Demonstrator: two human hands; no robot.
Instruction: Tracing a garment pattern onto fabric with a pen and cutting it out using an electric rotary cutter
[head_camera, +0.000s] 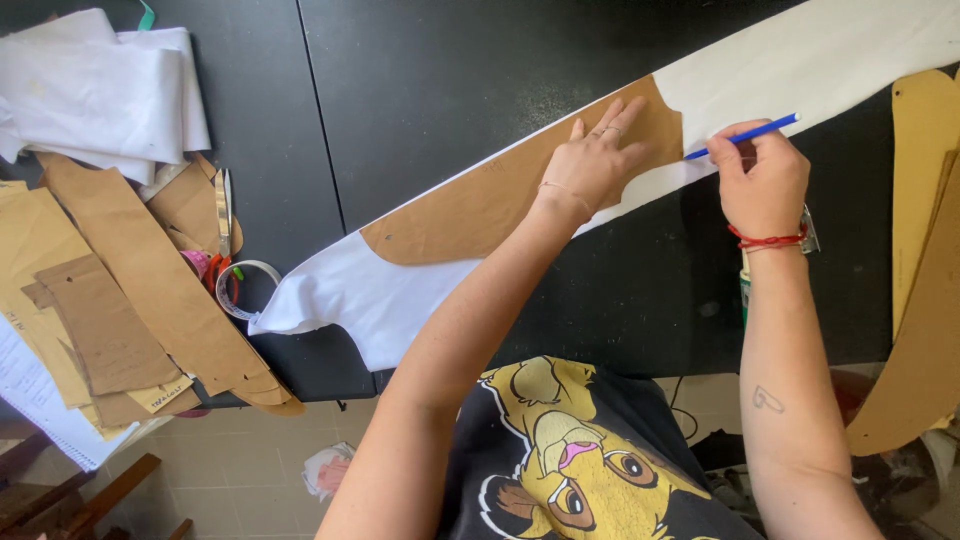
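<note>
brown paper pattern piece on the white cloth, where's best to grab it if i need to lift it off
Take the long brown paper pattern piece by its free rounded end nearest the table front, coming from the left. It lies flat on the white cloth strip; the left hand pins the other end while the right hand holds a blue pencil there.

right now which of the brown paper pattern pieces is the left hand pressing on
The long brown pattern piece lying on the white fabric strip; the left hand lies flat on it. The other brown pieces lie at the table's edges, untouched.
</note>
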